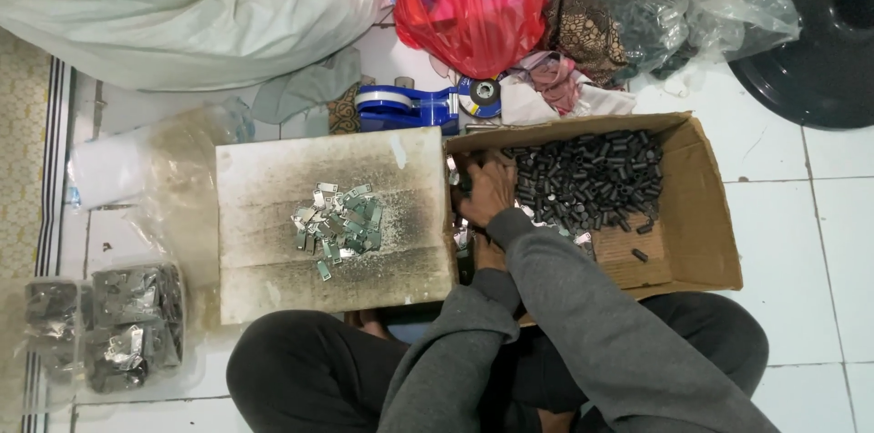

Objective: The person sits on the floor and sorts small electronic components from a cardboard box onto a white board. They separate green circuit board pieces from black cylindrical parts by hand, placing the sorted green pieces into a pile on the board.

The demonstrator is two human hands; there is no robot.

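From the head view, both hands are seen reaching into the left end of a cardboard box (pixel 701 214) lying on the tiled floor. The right hand (pixel 487 189) rests palm down beside a heap of short black tubes (pixel 587 180); whether its fingers are open or closed cannot be told. The left hand (pixel 466 246) is mostly hidden at the box edge, its grip unclear. The tubes lie jumbled, their long axes pointing every way. To the left, small metal clips (pixel 337 225) are piled on a stained board (pixel 264 278). Filled clear bags (pixel 118 324) lie further left
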